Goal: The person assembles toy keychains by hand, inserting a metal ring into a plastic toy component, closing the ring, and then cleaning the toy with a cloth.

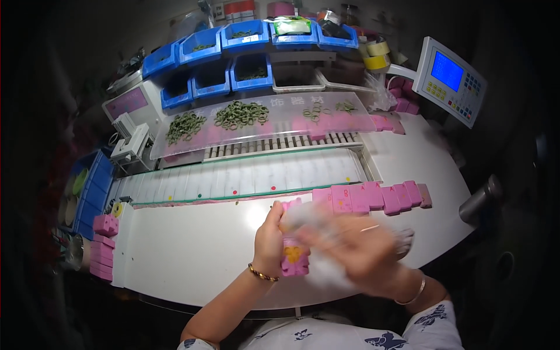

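In front of me, near the middle of the white worktop, my left hand (269, 238) is closed around a pink rubber mould (294, 267). A yellow patch shows on the mould's near part. My right hand (364, 248), smeared by motion, is over the mould's far part with its fingers bent. A soft white cloth (308, 217), also blurred, shows at those fingers and hides some of the mould. More white blur hangs below the right hand. Beside its wrist shows a greyish-brown, bristly-looking thing (404, 242); whether the hand touches it I cannot tell.
A row of pink moulds (364, 197) stands to the right, beyond my hands. Farther back runs a conveyor (233, 178) under a clear tray (277, 135) with piles of green rings (241, 115). Blue bins (251, 71) line the back; a control panel (449, 79) juts in at right.
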Demonstrator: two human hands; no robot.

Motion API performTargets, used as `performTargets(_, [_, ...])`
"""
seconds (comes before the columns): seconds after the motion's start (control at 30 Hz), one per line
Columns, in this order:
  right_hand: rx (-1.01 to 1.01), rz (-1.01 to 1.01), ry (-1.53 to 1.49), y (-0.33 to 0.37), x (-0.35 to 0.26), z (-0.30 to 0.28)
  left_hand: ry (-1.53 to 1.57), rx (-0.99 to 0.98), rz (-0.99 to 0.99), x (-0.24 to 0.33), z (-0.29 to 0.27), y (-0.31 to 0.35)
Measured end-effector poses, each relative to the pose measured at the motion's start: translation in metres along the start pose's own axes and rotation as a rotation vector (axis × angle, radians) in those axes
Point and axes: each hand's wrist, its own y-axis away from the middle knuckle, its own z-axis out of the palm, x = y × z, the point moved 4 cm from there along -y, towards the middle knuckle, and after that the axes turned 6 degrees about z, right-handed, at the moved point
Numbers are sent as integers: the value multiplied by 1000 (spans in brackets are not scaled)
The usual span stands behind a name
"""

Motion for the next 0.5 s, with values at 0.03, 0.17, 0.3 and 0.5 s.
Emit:
performTargets(0.03, [-59, 10, 54, 8, -9, 14, -31, -78, 31, 4, 8, 3])
performTargets(0.17, [-237, -29, -119, 8, 0, 25, -49, -37, 108, -14, -16, 6])
performTargets(0.3, [82, 76, -163, -25, 3, -19, 16, 29, 192, 16, -27, 13])
performTargets(0.5, [-282, -56, -163, -6, -26, 15, -433, -81, 797, 43, -7, 43])
